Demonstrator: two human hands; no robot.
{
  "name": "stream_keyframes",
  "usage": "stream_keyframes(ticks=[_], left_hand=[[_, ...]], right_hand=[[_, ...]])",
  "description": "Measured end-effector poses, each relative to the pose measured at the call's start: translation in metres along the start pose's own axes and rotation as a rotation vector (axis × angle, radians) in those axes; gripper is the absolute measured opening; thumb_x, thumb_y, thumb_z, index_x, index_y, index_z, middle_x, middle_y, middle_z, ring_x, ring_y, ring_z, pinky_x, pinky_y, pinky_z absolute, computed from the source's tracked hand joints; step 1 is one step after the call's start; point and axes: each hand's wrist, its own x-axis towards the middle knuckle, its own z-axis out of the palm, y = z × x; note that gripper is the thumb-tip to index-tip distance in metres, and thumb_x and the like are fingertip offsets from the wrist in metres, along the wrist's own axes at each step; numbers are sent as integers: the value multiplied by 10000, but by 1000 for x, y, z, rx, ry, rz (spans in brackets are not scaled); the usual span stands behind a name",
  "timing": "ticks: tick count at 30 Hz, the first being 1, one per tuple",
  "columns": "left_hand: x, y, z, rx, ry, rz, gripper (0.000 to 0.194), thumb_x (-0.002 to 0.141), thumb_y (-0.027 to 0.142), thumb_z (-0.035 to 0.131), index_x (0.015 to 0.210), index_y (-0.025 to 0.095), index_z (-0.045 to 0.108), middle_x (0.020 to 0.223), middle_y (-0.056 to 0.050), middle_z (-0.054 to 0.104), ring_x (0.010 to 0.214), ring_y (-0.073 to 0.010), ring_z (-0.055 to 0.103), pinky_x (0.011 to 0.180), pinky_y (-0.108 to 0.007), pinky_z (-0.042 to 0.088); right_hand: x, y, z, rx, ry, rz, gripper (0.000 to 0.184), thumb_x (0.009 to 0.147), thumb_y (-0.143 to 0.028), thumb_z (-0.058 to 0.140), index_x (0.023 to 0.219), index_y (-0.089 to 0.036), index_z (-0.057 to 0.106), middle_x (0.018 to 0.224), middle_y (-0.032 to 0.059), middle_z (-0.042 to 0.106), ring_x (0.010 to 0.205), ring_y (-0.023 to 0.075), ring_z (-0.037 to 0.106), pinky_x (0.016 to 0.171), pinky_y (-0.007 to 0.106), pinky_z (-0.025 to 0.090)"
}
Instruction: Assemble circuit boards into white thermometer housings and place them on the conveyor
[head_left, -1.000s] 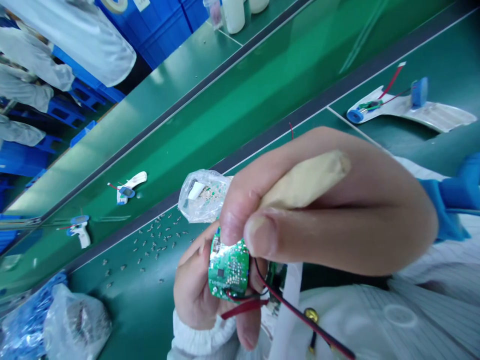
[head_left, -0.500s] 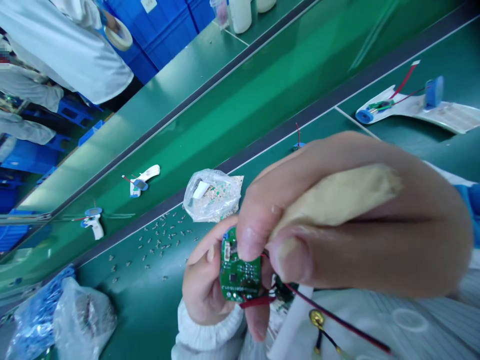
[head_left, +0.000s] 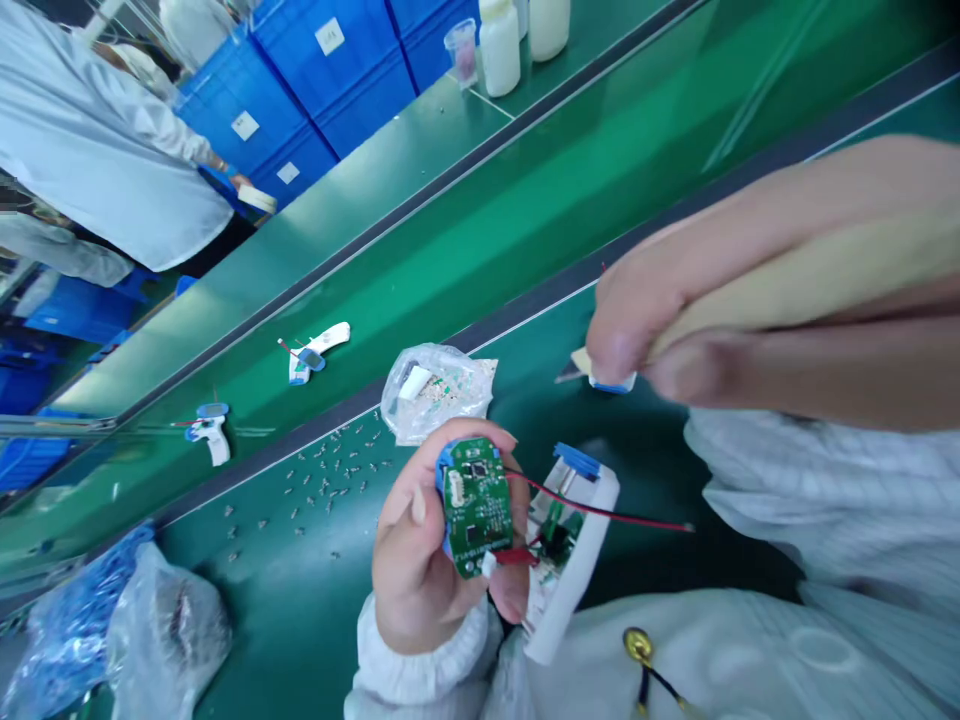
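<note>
My left hand (head_left: 409,570) comes up from the bottom and grips a green circuit board (head_left: 476,505) with a blue plastic edge behind it. A red-and-black wire pair (head_left: 600,510) runs from the board to the right, across a white plastic housing (head_left: 574,565) with a blue clip beside my left fingers. My right hand (head_left: 750,250) is shut around a beige-wrapped tool handle (head_left: 810,285), to the upper right of the board and apart from it. A small metal tip shows past its fingertips, and the tool's shape is partly hidden.
A clear plastic bag of parts (head_left: 435,392) lies beyond the board, near several small metal pieces (head_left: 322,490) scattered on the green mat. A brass disc on black wire (head_left: 637,646) rests against my white sleeve. Co-workers in white coats (head_left: 97,150) stand beside blue crates (head_left: 300,100).
My right hand has moved up and to the right, off the board, uncovering the white housing. The board now faces me more squarely in my left hand.
</note>
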Motion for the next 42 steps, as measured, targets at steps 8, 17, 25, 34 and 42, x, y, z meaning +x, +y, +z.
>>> stream_keyframes(ticks=[8, 17, 25, 34, 42], left_hand=[[-10, 15, 0, 61, 187, 119, 326, 825, 431, 630, 1011, 171, 695, 692, -15, 672, 361, -38, 554, 398, -121, 476], [-8, 6, 1, 156, 231, 238, 245, 862, 381, 621, 1024, 216, 703, 683, 10, 683, 501, -56, 623, 518, -123, 520], [-4, 3, 1, 314, 338, 424, 261, 861, 396, 620, 1021, 204, 695, 707, 4, 643, 529, -59, 563, 495, -131, 491], [-9, -8, -7, 682, 423, 621, 299, 884, 318, 607, 1176, 255, 623, 1091, -16, 653, 963, -151, 613, 832, -198, 506], [-3, -16, -1, 839, 419, 748, 317, 880, 323, 614, 1188, 247, 615, 1109, -5, 649, 1003, -145, 611, 856, -180, 480]], right_hand=[[-14, 24, 2, -503, -264, -79, 265, 833, -108, 501, 1004, -225, 666, 916, -26, 697, 743, 118, 639, 603, 248, 435], [-11, -25, 65, -171, 122, -227, 159, 830, -145, 542, 894, -155, 688, 971, 61, 645, 933, 129, 560, 846, 279, 422], [-1, -14, 82, 25, 178, -175, 147, 789, -82, 587, 687, -172, 643, 952, 51, 626, 961, 141, 556, 857, 294, 411], [-5, -13, 85, 176, 392, -80, 119, 891, -114, 479, 801, -177, 525, 768, 13, 613, 963, 139, 578, 1032, 338, 403], [-9, -24, 72, 32, 501, -122, 121, 822, -88, 501, 781, -195, 539, 630, -20, 554, 698, 133, 507, 739, 326, 435]])
